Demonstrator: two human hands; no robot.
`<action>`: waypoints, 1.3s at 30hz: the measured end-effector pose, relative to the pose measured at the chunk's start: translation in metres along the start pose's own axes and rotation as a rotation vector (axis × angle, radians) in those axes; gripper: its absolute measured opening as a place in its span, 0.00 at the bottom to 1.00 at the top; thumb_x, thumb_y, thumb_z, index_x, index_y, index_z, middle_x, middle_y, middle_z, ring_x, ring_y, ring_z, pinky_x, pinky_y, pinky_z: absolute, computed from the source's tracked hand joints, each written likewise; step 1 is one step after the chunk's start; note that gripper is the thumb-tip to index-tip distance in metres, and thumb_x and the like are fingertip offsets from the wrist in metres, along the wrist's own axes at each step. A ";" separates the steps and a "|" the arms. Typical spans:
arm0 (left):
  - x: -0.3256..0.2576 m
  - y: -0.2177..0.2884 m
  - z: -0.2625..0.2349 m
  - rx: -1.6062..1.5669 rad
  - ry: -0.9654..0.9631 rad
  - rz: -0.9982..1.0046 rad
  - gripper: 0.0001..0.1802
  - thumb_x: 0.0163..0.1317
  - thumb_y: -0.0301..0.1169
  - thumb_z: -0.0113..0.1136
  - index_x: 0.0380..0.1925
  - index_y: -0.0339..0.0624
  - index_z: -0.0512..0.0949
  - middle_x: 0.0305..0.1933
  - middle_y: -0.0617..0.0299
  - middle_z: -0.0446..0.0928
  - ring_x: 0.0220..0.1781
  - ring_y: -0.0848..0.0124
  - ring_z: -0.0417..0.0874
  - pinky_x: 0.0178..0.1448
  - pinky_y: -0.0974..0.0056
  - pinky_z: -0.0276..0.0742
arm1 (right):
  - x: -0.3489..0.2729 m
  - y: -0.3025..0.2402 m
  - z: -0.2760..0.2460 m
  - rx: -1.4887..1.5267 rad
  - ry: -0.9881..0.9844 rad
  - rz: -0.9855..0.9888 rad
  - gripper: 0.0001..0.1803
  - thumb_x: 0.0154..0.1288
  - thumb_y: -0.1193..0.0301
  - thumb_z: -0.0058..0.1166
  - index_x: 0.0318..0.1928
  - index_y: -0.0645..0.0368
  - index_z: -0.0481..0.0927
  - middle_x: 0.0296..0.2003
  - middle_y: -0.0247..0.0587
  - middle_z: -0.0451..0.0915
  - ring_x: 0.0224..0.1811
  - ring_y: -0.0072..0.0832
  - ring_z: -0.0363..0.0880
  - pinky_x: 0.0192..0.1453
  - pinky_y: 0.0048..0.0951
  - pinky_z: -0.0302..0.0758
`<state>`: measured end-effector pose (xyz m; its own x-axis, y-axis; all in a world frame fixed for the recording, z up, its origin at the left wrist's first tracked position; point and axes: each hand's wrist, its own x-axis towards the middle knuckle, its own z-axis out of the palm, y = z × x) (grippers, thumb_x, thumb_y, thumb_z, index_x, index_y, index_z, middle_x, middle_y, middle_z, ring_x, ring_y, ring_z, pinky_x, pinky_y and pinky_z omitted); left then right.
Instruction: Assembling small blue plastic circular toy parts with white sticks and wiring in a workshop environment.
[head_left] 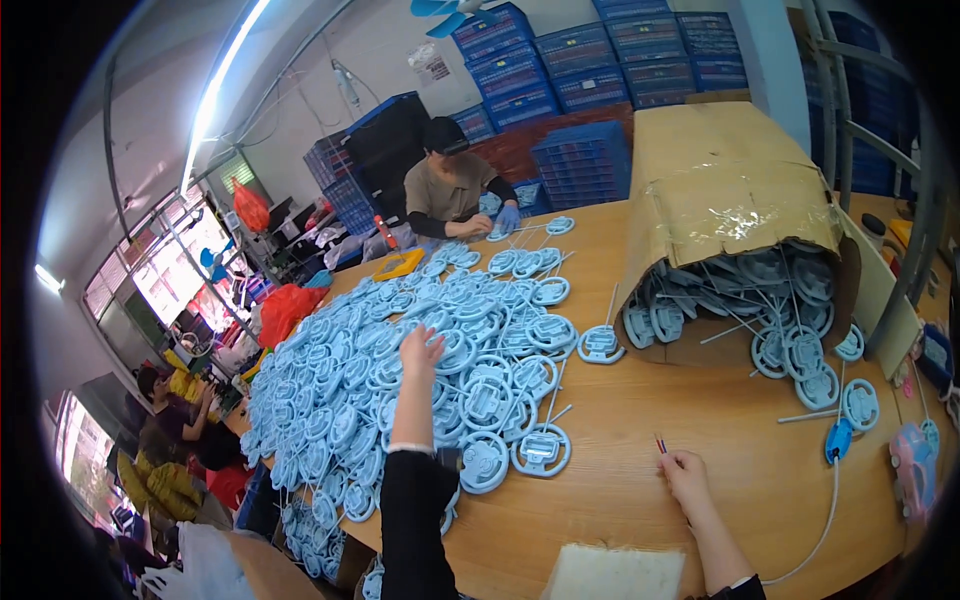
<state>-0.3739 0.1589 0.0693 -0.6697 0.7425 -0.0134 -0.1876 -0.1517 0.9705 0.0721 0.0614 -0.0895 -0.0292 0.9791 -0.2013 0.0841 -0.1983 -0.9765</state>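
Many wheels (362, 365) (blue) beneath left hand (420, 350)

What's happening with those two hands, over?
Left hand open, over the pale-blue wheel pile; contact unclear. Right hand pinching a small thin item. Cardboard box with more wheels, clear of both hands.

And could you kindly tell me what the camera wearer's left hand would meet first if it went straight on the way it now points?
The left hand would probably meet the light-blue wheel-shaped parts heaped just ahead, though its height above them is hard to judge.
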 end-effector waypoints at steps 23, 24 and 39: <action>-0.160 -0.148 0.287 1.551 -0.124 0.812 0.33 0.36 0.42 0.66 0.39 0.34 0.64 0.42 0.50 0.64 0.34 0.57 0.74 0.36 0.59 0.71 | -0.008 -0.017 -0.003 -0.133 0.072 -0.117 0.13 0.55 0.65 0.47 0.28 0.64 0.76 0.21 0.47 0.76 0.23 0.35 0.74 0.29 0.32 0.68; -0.167 -0.151 0.286 1.479 -0.085 0.832 0.33 0.34 0.39 0.67 0.37 0.31 0.64 0.40 0.49 0.64 0.34 0.54 0.74 0.38 0.57 0.71 | -0.008 -0.017 -0.004 -0.145 0.089 -0.091 0.11 0.55 0.67 0.48 0.27 0.64 0.77 0.21 0.45 0.76 0.23 0.30 0.74 0.29 0.28 0.68; -0.229 -0.147 0.124 0.191 -0.562 -0.299 0.16 0.60 0.40 0.48 0.36 0.38 0.75 0.24 0.69 0.73 0.22 0.83 0.69 0.23 0.76 0.63 | -0.014 -0.033 -0.003 0.052 -0.094 -0.063 0.11 0.56 0.68 0.48 0.25 0.63 0.76 0.14 0.32 0.70 0.16 0.17 0.65 0.19 0.20 0.61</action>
<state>-0.1035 0.0922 -0.0402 -0.1220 0.9698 -0.2114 -0.1423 0.1937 0.9707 0.0723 0.0547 -0.0545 -0.1261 0.9816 -0.1435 0.0270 -0.1412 -0.9896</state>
